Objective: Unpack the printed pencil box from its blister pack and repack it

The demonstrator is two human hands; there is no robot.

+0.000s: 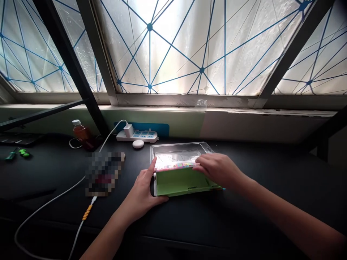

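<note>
A flat, rectangular lime-green cover point(184, 183) lies on the dark surface point(244, 216), tilted slightly, with a narrow pink and multicoloured patterned strip point(176, 166) along its far edge. A pale silvery rim point(155, 184) shows at its left end, though what it belongs to is hard to tell. A clear plastic tray point(179, 148) sits directly behind, its near part overlapped by the cover. The left hand point(141, 191) clasps the cover's left end, while the right hand point(218, 169) presses over its far right edge, fingers reaching the strip.

left hand point(141, 191) curled, thumb up — right hand point(218, 169) palm down
</note>
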